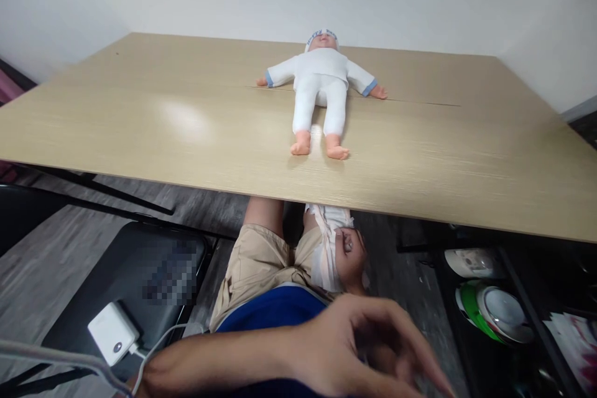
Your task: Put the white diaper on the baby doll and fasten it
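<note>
My right hand [351, 258] rests over my thigh with its fingers curled on a white, ruffled diaper [326, 264], which lies along my leg and runs partly under the table edge. My left hand [359, 342] reaches across in front of my body to the right, close to the camera. Its thumb and fingers are apart and curved, with nothing visible between them; some fingertips are cut off by the frame. On the table [186, 155], a baby doll [321, 78] in a white suit with blue cuffs lies on its back, arms spread and feet towards me.
To the left, a black chair [107, 261] carries a white power bank [113, 333] with a cable. A dark shelf at lower right holds a green-and-white round container [494, 314], a white container [473, 263] and packets [573, 345]. A white wall stands behind the table.
</note>
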The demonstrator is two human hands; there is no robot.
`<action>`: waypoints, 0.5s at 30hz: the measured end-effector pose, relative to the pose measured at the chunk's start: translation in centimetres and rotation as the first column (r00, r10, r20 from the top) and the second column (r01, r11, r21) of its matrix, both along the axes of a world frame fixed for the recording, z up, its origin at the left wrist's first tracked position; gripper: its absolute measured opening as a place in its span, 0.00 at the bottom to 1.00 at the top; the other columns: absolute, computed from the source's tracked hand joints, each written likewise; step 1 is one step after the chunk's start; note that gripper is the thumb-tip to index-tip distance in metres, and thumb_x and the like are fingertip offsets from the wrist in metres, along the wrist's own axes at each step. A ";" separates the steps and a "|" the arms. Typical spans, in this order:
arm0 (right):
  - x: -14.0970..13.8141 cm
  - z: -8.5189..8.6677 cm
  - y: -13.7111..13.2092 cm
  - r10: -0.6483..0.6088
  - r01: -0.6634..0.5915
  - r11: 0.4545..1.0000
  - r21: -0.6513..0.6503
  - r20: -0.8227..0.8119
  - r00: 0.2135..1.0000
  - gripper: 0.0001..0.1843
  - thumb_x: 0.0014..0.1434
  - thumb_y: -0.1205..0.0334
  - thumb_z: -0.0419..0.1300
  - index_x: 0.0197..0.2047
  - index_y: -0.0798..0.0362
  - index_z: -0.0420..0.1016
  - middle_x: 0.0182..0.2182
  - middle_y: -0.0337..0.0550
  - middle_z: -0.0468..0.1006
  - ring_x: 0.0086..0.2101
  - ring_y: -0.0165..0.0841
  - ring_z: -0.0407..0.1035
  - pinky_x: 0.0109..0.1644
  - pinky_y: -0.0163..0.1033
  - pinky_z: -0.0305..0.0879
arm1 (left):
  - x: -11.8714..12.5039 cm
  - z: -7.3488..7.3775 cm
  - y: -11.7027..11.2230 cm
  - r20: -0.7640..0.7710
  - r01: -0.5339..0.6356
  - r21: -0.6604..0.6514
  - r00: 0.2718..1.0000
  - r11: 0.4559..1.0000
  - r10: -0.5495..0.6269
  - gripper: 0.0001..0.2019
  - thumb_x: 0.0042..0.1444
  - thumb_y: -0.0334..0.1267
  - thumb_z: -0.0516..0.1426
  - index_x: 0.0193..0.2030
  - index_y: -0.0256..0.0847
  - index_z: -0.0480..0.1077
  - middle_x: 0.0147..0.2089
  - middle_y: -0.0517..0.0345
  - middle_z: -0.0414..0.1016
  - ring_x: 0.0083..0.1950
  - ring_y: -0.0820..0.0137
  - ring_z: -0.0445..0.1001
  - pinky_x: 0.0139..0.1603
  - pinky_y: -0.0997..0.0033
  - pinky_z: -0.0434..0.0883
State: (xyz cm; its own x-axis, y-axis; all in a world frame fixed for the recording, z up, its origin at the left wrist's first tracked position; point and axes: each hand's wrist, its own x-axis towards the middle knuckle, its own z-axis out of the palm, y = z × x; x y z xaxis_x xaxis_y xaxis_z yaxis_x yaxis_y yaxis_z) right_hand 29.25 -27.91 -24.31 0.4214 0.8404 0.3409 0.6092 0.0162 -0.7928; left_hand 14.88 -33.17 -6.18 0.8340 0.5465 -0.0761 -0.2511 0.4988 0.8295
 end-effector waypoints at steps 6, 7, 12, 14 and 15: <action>3.8 0.2 -0.2 -0.104 0.067 0.980 -0.187 -0.198 0.975 0.32 0.61 0.32 0.70 0.53 0.51 0.80 0.49 0.53 0.83 0.44 0.43 0.74 0.50 0.49 0.73 | -4.1 -8.7 3.2 -0.348 -0.485 0.098 0.802 0.869 0.486 0.28 0.50 0.60 0.79 0.46 0.39 0.86 0.39 0.52 0.85 0.43 0.62 0.80 0.50 0.64 0.75; 4.2 0.2 -0.2 -0.111 0.036 0.965 -0.260 -0.280 0.954 0.37 0.55 0.30 0.73 0.53 0.51 0.79 0.51 0.54 0.84 0.44 0.44 0.76 0.50 0.50 0.74 | -4.4 -10.2 3.9 -0.402 -0.534 0.107 0.748 0.838 0.528 0.28 0.53 0.63 0.77 0.47 0.40 0.86 0.46 0.48 0.87 0.50 0.57 0.81 0.58 0.60 0.75; 3.9 1.8 -0.4 -0.129 -0.152 0.883 -0.445 -0.540 0.832 0.40 0.44 0.29 0.78 0.49 0.48 0.80 0.42 0.48 0.88 0.41 0.48 0.83 0.44 0.50 0.80 | -3.6 -14.5 7.6 -0.533 -0.588 -0.009 0.687 0.809 0.494 0.33 0.44 0.66 0.78 0.42 0.41 0.80 0.47 0.49 0.85 0.57 0.53 0.80 0.66 0.55 0.73; 3.2 3.7 -0.6 -0.146 -0.268 0.841 -0.471 -0.674 0.724 0.40 0.43 0.31 0.80 0.52 0.48 0.81 0.41 0.47 0.89 0.41 0.49 0.84 0.44 0.51 0.82 | -3.1 -14.2 8.4 -0.531 -0.547 -0.076 0.729 0.833 0.431 0.37 0.37 0.66 0.80 0.42 0.39 0.79 0.40 0.53 0.82 0.46 0.57 0.80 0.54 0.57 0.75; 3.0 5.0 -0.9 -0.158 -0.339 0.812 -0.476 -0.737 0.657 0.42 0.43 0.31 0.81 0.53 0.48 0.81 0.41 0.47 0.89 0.41 0.50 0.85 0.44 0.51 0.82 | -3.0 -13.5 8.5 -0.527 -0.527 -0.105 0.748 0.843 0.403 0.39 0.36 0.67 0.80 0.43 0.39 0.78 0.37 0.54 0.80 0.42 0.60 0.79 0.49 0.60 0.75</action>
State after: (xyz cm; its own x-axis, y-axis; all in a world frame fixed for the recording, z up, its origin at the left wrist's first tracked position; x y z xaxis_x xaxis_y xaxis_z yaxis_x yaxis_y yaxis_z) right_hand 32.22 -28.83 -19.36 0.2220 0.8072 -0.5470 -0.1390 -0.5291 -0.8371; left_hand 11.87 -24.64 -19.69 0.3054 0.7693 -0.5611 -0.1176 0.6152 0.7795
